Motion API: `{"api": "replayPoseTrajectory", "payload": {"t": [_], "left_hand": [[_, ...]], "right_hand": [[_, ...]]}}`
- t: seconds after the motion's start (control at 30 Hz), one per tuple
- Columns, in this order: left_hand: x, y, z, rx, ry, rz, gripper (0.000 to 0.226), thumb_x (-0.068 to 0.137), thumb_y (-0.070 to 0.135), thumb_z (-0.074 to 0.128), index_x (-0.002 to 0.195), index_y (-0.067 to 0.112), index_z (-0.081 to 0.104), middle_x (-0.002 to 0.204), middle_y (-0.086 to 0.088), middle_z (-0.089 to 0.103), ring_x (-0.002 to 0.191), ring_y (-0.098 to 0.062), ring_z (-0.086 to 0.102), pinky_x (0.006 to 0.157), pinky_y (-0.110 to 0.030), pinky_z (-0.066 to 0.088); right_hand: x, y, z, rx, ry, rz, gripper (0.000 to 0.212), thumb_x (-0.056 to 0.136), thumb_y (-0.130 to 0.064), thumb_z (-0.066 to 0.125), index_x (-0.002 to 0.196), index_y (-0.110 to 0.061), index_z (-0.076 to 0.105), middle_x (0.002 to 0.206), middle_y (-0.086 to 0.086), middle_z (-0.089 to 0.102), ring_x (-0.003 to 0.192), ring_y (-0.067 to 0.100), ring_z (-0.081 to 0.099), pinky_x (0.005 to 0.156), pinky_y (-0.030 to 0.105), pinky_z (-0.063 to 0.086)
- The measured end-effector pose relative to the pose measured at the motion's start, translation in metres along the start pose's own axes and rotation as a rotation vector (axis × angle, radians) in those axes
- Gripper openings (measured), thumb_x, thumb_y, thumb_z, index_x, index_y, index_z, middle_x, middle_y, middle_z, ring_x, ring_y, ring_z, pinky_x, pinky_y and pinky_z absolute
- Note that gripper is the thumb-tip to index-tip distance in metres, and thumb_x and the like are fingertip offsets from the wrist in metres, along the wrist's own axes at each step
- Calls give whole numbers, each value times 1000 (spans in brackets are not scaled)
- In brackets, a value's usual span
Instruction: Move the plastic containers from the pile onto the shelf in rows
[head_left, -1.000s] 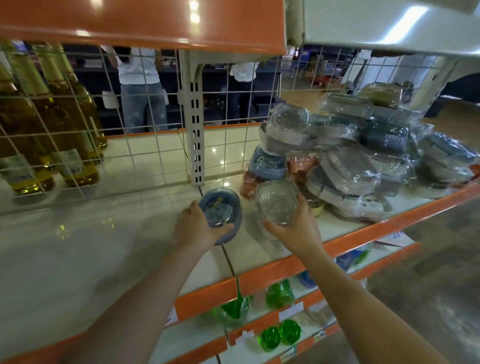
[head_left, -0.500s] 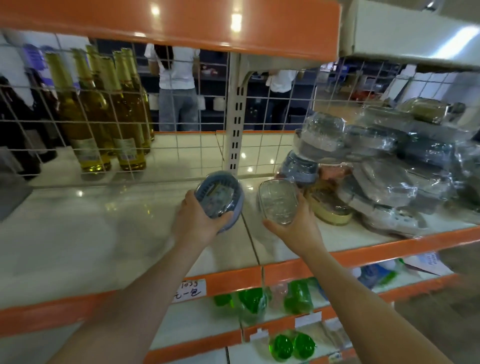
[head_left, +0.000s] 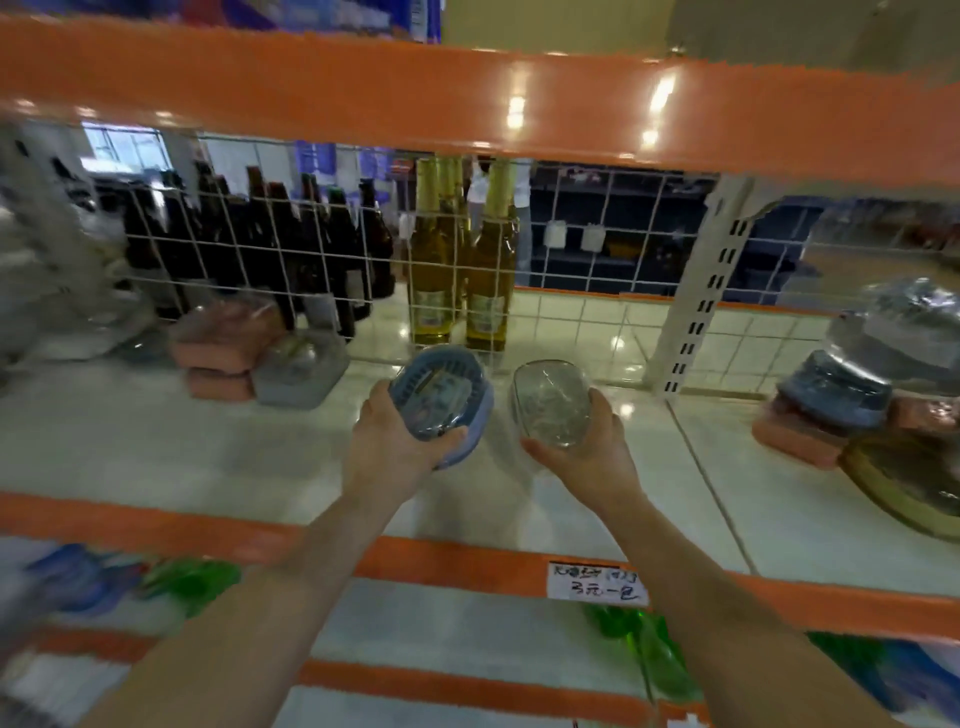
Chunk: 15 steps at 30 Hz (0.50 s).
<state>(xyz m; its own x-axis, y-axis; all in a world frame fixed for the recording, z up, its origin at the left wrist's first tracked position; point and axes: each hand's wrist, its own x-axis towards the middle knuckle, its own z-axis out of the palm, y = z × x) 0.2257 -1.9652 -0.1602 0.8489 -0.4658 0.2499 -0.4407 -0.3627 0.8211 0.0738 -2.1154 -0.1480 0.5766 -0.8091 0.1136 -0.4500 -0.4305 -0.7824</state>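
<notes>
Blue ribbed container, clear one.

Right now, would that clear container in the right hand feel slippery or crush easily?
Probably light: the right hand holds the clear container alone. Its glossy film wrap likely makes it slippery. The thin clear walls may flex if squeezed.

Two hands, one blue container, one clear container, two pink packs.

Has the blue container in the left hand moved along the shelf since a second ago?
Yes. The blue container, then by the white shelf upright, is now well left of it, in front of the yellow bottles.
</notes>
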Motion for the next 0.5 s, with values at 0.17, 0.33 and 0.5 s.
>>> {"api": "replayPoseTrajectory", "payload": {"t": [0.17, 0.33, 0.5], "left_hand": [[27, -58, -70, 24, 2, -8, 98, 44, 81, 70, 124, 29, 50, 111, 8, 64, 98, -14, 64, 77, -42, 57], [33, -90, -137, 74, 12, 22, 90, 49, 74, 69, 124, 28, 52, 108, 9, 64, 96, -10, 64, 76, -38, 57], [46, -137, -183, 63, -35, -50, 89, 45, 80, 72, 117, 29, 57, 102, 5, 66, 89, -12, 67, 71, -42, 58]], "right_hand": [[-12, -53, 66, 61, -42, -39, 101, 59, -45, 84, 142, -22, 31, 134, 4, 46, 121, 24, 48, 99, 45, 45], [-26, -93, 123, 119, -64, -22, 109, 49, -57, 78, 142, -22, 31, 131, 3, 49, 117, 23, 52, 96, 47, 47], [-44, -119, 170, 146, -86, -18, 109, 54, -56, 78, 144, -21, 28, 133, 3, 47, 118, 22, 51, 96, 46, 48]]}}
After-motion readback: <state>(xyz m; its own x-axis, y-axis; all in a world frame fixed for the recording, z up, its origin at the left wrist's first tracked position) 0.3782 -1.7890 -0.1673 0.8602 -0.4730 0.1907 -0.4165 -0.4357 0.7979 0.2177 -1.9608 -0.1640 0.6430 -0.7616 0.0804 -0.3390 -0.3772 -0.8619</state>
